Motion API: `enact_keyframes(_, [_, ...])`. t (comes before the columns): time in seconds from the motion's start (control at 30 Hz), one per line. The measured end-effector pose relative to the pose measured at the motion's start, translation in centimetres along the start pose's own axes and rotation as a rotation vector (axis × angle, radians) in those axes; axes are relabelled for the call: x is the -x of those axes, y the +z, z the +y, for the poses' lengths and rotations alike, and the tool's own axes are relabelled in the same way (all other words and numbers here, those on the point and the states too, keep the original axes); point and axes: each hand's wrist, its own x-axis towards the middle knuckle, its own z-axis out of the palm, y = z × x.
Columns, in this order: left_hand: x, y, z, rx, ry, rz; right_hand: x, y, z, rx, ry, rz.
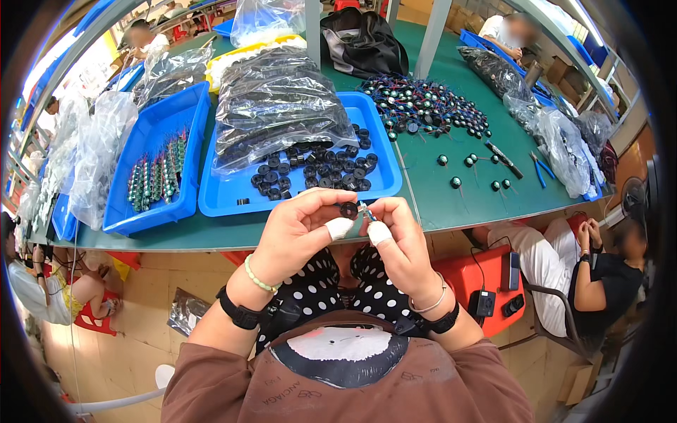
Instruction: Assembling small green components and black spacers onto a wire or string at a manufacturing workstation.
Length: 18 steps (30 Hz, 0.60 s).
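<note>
Just over the table's front edge, my left hand [303, 224] pinches a small round black plastic housing [348, 209]. My right hand [398, 236] grips a small electronic part with wires [367, 212] close beside it; fingertips hide most of that part, and I cannot tell whether the two pieces touch. Both thumbs wear white finger covers. Beyond my hands lies a blue tray [233, 206] with many loose black housings [331, 169] and a large plastic bag [278, 99] of dark pieces.
Left of it, another blue tray [127, 224] holds rows of small wired parts [155, 173]. To the right lie a heap of wired round parts [423, 106], a marker-like stick [504, 160] and blue-handled pliers [541, 169]. A red stool [486, 282] stands at my right; a person [599, 275] sits beyond.
</note>
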Motion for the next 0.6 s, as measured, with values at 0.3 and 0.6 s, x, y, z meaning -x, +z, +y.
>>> enact_keyframes(0.3, [0.3,0.5,0.6,-0.02,0.029,0.053,-0.2,0.5,-1.0,0.041,0.052,0.002])
enact_keyframes(0.6, [0.5,-0.1,0.3,-0.118,0.053,0.018,-0.3,0.5,0.5,0.162,-0.117,0.021])
